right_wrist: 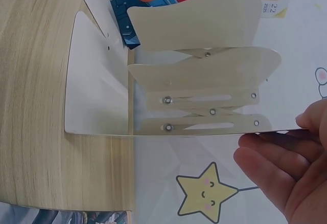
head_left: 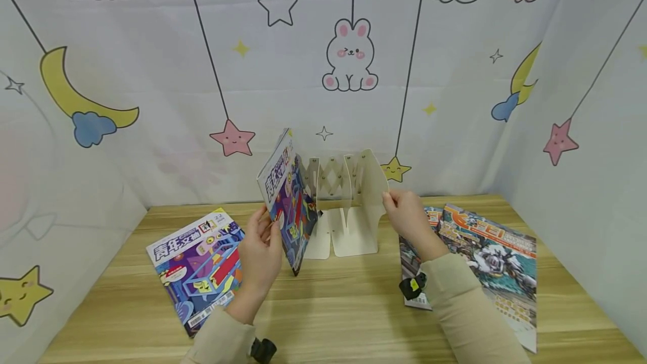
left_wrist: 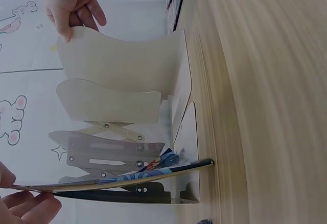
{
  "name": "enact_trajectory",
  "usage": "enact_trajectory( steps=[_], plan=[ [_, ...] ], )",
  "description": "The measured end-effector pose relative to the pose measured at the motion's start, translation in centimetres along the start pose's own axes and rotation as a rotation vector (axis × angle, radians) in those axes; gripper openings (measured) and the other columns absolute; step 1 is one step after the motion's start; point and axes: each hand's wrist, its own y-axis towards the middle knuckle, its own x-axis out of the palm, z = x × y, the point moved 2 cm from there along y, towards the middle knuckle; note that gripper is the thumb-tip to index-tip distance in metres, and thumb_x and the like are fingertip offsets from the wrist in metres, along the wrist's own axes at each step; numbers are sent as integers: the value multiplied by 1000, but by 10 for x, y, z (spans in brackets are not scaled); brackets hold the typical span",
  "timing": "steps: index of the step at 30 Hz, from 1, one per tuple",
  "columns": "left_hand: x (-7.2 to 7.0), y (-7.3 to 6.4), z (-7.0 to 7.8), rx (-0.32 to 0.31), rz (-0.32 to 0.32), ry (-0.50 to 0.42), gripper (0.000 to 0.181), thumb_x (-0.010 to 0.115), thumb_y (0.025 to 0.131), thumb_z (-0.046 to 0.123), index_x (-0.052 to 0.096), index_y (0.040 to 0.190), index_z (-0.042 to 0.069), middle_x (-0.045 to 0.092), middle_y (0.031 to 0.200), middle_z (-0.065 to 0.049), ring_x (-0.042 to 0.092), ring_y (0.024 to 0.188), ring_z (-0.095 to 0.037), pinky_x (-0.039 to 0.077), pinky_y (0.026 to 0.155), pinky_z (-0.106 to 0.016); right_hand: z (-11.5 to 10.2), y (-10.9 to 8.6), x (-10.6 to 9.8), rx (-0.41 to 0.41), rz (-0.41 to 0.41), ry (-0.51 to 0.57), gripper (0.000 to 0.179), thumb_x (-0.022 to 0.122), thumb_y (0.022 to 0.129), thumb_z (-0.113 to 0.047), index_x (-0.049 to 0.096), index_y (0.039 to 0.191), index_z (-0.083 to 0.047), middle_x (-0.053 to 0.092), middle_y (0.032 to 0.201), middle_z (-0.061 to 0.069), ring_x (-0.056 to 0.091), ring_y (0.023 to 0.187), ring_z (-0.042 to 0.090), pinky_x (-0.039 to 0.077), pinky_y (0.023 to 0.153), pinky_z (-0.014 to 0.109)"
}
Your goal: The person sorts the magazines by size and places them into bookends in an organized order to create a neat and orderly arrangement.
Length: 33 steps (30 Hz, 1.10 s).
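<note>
- The left hand (head_left: 260, 251) pinches the standing magazine (head_left: 290, 206) by its near edge, with the thumb on one side and fingers on the other.
- The standing magazine is just ahead of that hand, at the left end of the cream book rack (head_left: 356, 243). Its long side runs up and down, and its top leans left.
- In the left wrist view, it is between the dark end wall (left_wrist: 112, 197) and the closest grey divider (left_wrist: 102, 144). I can't tell if its far bottom edge sits all the way in.
- One low corner pokes out past the rack, toward the person.
- The right hand (head_left: 408, 215) pinches the edge of the right end wall (head_left: 375, 184). It is well apart from the standing magazine, with the dividers in between. The left hand is much nearer.
- The divider and end wall are close on each side, so they could get in the way.
- A flat magazine (head_left: 202, 263) lies on the wooden table (head_left: 343, 308), left of the rack.
- Two more, a top magazine (head_left: 497, 257) and a lower magazine (head_left: 408, 254), overlap on the right, partly under the right sleeve (head_left: 467, 302).
</note>
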Motion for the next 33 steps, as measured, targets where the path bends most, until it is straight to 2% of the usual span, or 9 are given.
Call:
enact_trajectory(
  steps=[6,15,20,26,33],
  plan=[
    [-2,0,0,-1,-8,7,36,57,90,-4,48,124,-11,63,108,-32,66,96,-40,56,74,-38,-2,0,0,-3,15,-22,42,44,100,-22,40,60,-11,34,49,0,31,41,14,29,41,26],
    [-6,0,0,60,-8,-8,31,58,89,-5,52,118,-13,64,107,-33,66,94,-42,55,72,-35,-2,0,1,12,17,-30,42,44,100,-20,39,60,-12,35,49,0,31,41,14,29,41,26],
    [-11,0,-3,20,-24,28,33,59,89,-3,53,120,-11,65,108,-30,66,96,-39,55,72,-32,-1,0,1,9,20,-30,41,43,100,-20,39,59,-12,34,49,-1,31,41,14,29,41,26],
    [-19,4,-4,-30,-47,81,35,56,90,-2,51,124,-11,64,112,-28,66,98,-38,56,73,-38,-4,0,0,-3,28,-30,41,43,99,-19,39,59,-12,35,50,0,32,42,14,29,42,26],
    [-32,7,-9,-92,-61,197,34,52,91,1,53,124,-8,65,110,-28,67,96,-37,56,75,-43,-2,0,2,33,7,-12,41,41,100,-22,38,60,-12,35,49,0,31,41,14,28,40,24]
  ],
)
